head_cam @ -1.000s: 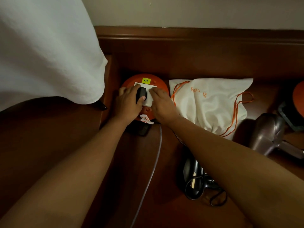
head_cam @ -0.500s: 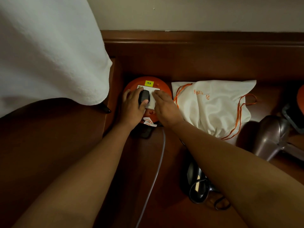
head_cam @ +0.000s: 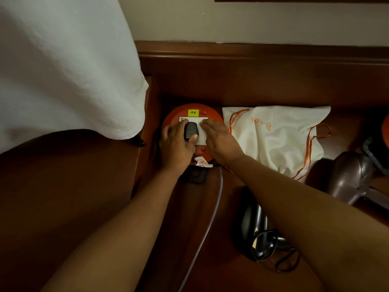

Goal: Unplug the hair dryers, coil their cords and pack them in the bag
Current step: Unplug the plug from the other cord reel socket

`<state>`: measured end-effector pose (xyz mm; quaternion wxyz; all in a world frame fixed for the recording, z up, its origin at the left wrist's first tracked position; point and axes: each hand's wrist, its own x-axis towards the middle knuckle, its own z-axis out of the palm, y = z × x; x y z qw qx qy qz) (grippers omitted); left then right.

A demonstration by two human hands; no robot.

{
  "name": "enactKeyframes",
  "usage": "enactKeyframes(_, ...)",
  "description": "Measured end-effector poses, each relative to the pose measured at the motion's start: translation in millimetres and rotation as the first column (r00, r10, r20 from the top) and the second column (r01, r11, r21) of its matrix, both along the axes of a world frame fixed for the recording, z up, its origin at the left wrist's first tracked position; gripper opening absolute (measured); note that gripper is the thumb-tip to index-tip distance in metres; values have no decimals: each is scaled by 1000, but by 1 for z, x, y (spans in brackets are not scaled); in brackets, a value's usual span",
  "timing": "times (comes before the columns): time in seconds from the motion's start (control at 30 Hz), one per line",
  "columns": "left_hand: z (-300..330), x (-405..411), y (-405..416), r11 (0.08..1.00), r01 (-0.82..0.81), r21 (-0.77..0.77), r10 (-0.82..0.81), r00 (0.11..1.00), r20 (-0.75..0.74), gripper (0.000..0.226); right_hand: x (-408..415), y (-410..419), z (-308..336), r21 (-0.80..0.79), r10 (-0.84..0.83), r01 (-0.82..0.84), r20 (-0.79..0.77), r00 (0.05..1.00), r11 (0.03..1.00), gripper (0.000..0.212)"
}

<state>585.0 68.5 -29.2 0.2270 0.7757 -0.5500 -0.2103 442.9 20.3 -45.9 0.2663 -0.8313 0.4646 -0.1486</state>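
An orange round extension reel (head_cam: 171, 116) with a white socket plate lies on the wooden floor by the wall. My left hand (head_cam: 175, 147) grips a black plug (head_cam: 190, 129) seated in the socket plate. My right hand (head_cam: 221, 140) lies flat on the plate beside the plug, fingers straight. A white drawstring bag (head_cam: 275, 138) with orange cords lies to the right of the reel. A black hair dryer (head_cam: 251, 226) with a looped black cord lies under my right forearm. A grey-purple hair dryer (head_cam: 347, 178) rests at the far right.
A white bed cover (head_cam: 63, 66) hangs at the left over a dark wooden bed frame (head_cam: 63, 186). A grey cable (head_cam: 208, 226) runs from the reel toward me. A wooden skirting board (head_cam: 263, 60) lines the wall. An orange-and-dark object (head_cam: 379, 148) sits at the right edge.
The view has shifted slightly; both hands stay on the reel. My right hand's fingers have spread flatter over the socket plate. The plug is still in my left hand's grip.
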Motion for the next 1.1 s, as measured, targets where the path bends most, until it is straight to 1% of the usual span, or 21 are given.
enactKeyframes(0.13, -6, 5, -2, 1000, 29, 1, -29, 998, 60, 52, 1, 2, -1, -32, 18, -18, 2, 1000, 999, 43)
enactKeyframes(0.33, -10, 4, 0, 999, 34, -13, -33, 996, 87, 51, 0, 3, -2, -52, 28, -27, 2, 1000, 998, 42)
enactKeyframes(0.47, -11, 5, 0, 999, 39, -14, -38, 994, 100, 52, 1, 3, -1, -27, 16, -17, -17, 1000, 1000, 44)
enactKeyframes(0.67, -8, 7, -1, 999, 43, 25, -46, 992, 115, 53, 8, 4, -1, 8, -55, 55, 5, 998, 998, 46)
enactKeyframes(0.83, 6, 16, -7, 989, 118, 93, -130, 982, 136, 52, 11, -1, 8, 121, -82, 78, 30, 996, 990, 40)
enactKeyframes(0.9, 15, 23, -10, 976, 169, 136, -182, 980, 86, 55, 12, -6, 18, 197, -87, 82, 19, 996, 977, 40)
enactKeyframes(0.97, 23, 30, -10, 962, 203, 185, -198, 979, -44, 62, 11, -11, 26, 243, -74, 75, -15, 997, 967, 44)
enactKeyframes(1.03, 27, 34, -8, 955, 222, 198, -194, 969, -153, 72, 11, -12, 32, 250, -33, 44, -46, 998, 967, 51)
enactKeyframes(1.1, 30, 34, -6, 960, 218, 176, -188, 967, -169, 74, 13, -9, 36, 234, 28, -10, -71, 997, 972, 59)
